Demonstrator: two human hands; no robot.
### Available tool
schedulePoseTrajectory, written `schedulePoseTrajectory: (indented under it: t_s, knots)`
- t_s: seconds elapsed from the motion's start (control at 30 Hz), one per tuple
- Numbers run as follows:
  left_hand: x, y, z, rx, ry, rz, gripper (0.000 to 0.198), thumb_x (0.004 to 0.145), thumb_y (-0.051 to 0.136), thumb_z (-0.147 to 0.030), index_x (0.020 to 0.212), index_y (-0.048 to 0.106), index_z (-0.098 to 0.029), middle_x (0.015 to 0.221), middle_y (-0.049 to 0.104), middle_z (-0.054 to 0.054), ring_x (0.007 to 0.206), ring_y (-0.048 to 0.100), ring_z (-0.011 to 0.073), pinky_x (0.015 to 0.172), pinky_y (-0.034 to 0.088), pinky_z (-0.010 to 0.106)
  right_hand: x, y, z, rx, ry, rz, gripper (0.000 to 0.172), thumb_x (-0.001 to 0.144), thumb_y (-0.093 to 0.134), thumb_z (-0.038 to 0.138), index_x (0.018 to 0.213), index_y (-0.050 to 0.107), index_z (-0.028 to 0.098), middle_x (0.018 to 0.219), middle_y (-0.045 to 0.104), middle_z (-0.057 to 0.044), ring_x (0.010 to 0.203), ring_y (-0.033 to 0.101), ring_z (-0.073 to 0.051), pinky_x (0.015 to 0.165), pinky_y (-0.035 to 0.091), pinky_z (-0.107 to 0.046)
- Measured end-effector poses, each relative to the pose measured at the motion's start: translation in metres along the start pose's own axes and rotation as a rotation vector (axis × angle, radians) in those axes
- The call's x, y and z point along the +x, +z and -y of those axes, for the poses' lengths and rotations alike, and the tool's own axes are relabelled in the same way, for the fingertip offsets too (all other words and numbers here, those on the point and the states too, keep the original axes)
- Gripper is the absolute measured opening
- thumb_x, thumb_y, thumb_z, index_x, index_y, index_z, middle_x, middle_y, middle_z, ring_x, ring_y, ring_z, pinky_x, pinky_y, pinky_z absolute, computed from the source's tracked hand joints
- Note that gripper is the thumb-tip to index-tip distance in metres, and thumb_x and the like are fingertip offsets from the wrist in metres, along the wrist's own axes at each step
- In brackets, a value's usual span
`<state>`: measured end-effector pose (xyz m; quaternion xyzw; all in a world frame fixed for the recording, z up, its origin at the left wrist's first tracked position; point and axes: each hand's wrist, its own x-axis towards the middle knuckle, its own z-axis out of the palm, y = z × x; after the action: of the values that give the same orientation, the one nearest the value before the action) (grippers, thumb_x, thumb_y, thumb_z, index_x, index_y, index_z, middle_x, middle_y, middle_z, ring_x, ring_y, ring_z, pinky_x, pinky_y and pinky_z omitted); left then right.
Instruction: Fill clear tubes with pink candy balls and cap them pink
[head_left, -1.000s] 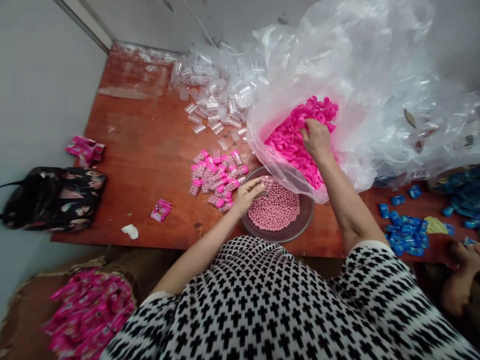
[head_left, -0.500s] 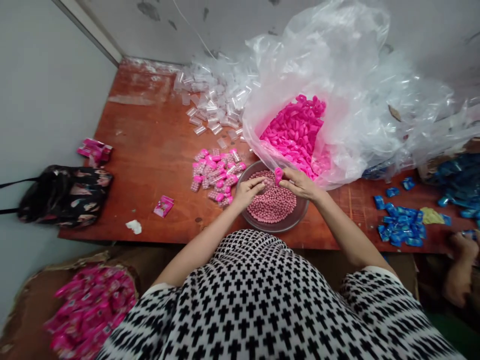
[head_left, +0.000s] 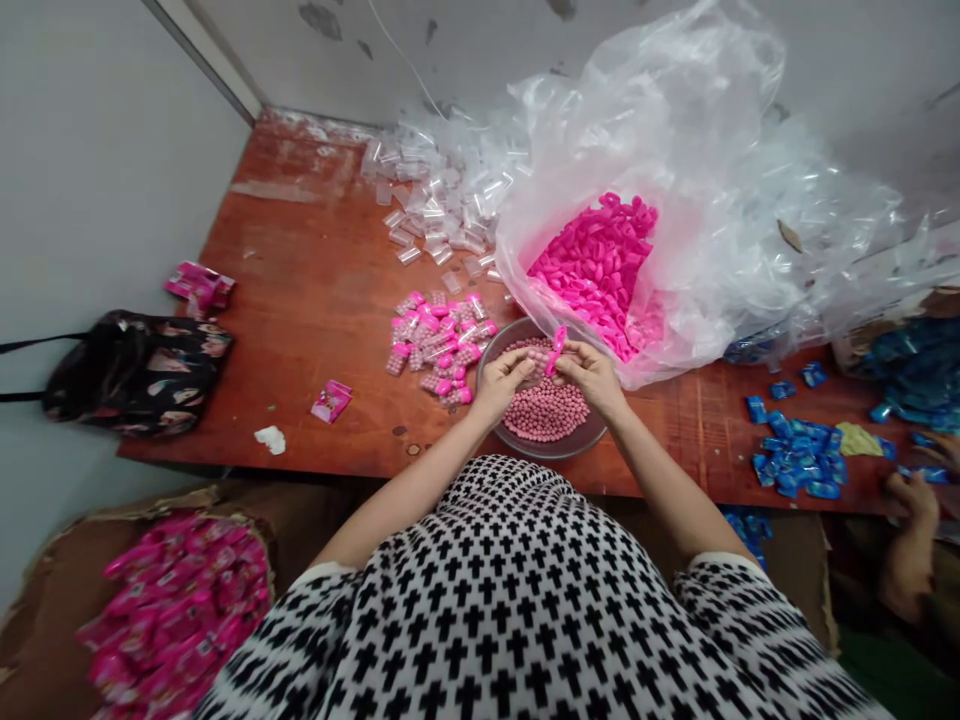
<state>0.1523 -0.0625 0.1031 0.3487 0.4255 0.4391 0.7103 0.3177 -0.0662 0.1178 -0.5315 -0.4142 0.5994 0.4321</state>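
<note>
Red-brown table (head_left: 300,300) against a grey wall; big clear bag (head_left: 697,200) at the back right, heaped with pink caps (head_left: 592,270). Beside it, a pile of clear tubes (head_left: 435,200). Near the front edge, a bowl (head_left: 592,435) of pink beads (head_left: 544,415), filled tubes (head_left: 435,345) just left of it. Above the bowl, left hand (head_left: 501,378) and right hand (head_left: 592,375) close together: right pinching a pink cap (head_left: 557,345), left closed around something too small to make out
</note>
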Motion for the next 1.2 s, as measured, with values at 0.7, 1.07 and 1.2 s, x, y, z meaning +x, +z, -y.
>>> schedulePoseTrajectory:
  t_s: [0.7,1.07,1.2]
  knots:
    - [-0.006,-0.019,0.004,0.593,0.441,0.014,0.028,0.083,0.058,-0.035,0.097,0.072,-0.016,0.097,0.073,0.008,0.087,0.068,0.0193,0.079,0.052,0.030,-0.006,-0.002,0.021,-1.056,-0.778,0.182,0.024,0.091,0.048,0.027,0.111,0.060,0.019,0.081,0.059,-0.006,0.074,0.057,-0.017,0.069,0.049,-0.030]
    - [-0.005,-0.018,0.005,0.380,0.191,0.034,0.035,0.077,0.062,-0.042,0.095,0.073,-0.015,0.094,0.073,0.007,0.079,0.067,0.0180,0.074,0.054,0.030,-0.017,0.002,0.009,-0.775,-0.524,0.087,0.023,0.087,0.054,0.033,0.103,0.064,0.019,0.077,0.061,-0.003,0.069,0.057,-0.014,0.064,0.047,-0.027]
    - [-0.005,-0.013,0.009,0.227,0.099,-0.022,0.043,0.074,0.065,-0.044,0.102,0.071,-0.013,0.103,0.071,0.009,0.083,0.067,0.0191,0.075,0.055,0.032,-0.014,0.003,0.018,-0.693,-0.456,-0.012,0.025,0.084,0.059,0.038,0.100,0.067,0.019,0.075,0.061,-0.002,0.067,0.055,-0.014,0.061,0.045,-0.026]
